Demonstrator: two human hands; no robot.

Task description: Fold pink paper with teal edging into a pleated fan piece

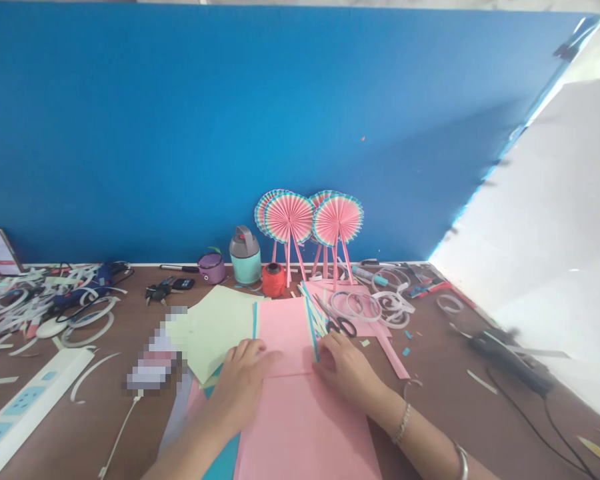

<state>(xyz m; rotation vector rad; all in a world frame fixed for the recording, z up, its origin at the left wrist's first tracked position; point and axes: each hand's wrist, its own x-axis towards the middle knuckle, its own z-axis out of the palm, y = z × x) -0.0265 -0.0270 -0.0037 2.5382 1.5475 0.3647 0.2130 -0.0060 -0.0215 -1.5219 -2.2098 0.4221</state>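
Note:
A pink paper sheet [284, 323] with blue and pale strips along its side edges lies in front of me, over a larger pink sheet [307, 427]. My left hand [245, 383] holds its left edge, thumb on top and fingers bent. At the right edge, my right hand [347, 370] has its fingers curled together on the same sheet; the fingertips are partly hidden. Just beyond the right hand are black-handled scissors [343, 327]. Pale green paper [220, 327] spreads out left of the sheet.
Pink pleated paper fans [289, 219] stand against the blue partition [180, 133]. Before it are a turquoise container [246, 263], red thread spool [273, 280] and purple pot [211, 268]. A power strip [30, 407] and paper scraps lie left; a glue gun [513, 363] lies right.

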